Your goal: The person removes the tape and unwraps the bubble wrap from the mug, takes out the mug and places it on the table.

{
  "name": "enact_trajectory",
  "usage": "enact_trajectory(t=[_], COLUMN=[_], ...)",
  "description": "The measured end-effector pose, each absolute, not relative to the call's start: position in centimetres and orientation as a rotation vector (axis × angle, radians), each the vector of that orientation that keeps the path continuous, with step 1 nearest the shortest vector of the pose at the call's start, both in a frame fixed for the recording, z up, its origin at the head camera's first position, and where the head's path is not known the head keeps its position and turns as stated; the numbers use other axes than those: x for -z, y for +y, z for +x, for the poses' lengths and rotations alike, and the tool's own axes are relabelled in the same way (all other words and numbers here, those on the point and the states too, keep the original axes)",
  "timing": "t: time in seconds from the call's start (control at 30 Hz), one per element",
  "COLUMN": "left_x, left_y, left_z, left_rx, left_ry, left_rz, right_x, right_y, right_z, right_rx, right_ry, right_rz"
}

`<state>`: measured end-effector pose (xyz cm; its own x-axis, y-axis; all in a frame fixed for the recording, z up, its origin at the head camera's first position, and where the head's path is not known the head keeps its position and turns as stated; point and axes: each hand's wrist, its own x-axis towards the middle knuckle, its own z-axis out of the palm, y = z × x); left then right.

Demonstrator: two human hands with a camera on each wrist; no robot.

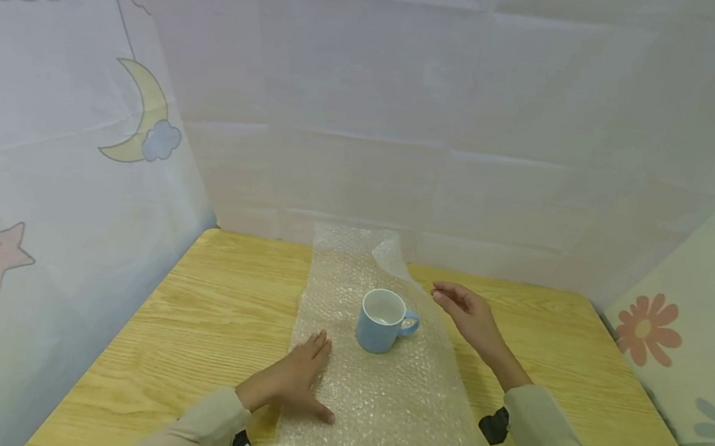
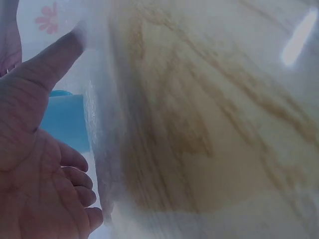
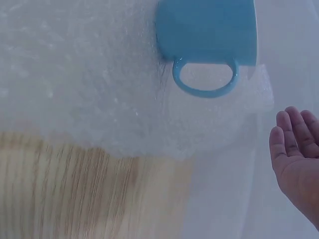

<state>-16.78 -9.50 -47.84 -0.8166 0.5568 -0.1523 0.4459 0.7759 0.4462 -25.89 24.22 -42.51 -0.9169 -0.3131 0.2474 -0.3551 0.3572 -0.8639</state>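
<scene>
A light blue mug (image 1: pixel 378 327) with a white inside stands upright on a long sheet of bubble wrap (image 1: pixel 379 397). Its handle (image 3: pixel 207 93) points toward my right side. My left hand (image 1: pixel 300 379) rests at the left edge of the wrap, fingers spread and thumb out over the sheet. In the left wrist view the mug (image 2: pixel 67 122) shows behind that hand's thumb and fingers. To the right of the mug my right hand (image 1: pixel 468 316) hovers by the wrap's right edge, fingers loosely bent and holding nothing.
The wooden table (image 1: pixel 213 310) extends on both sides of the wrap. At the far end the wrap's right corner (image 1: pixel 391 255) curls up near the pale sheet (image 1: pixel 355 108) hanging behind the table. Printed sheets stand along the left and right sides.
</scene>
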Motion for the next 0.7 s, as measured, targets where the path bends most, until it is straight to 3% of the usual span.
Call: enact_trajectory(t=[0.7], left_x=[48.2], left_y=[-9.2], left_z=[-16.2], left_rx=[-0.462], left_ry=[2.664], left_rz=[0.757], right_x=[47.0], right_y=[20.7], right_z=[-27.4], right_rx=[-1.630], right_ry=[-2.628], right_rz=[0.429])
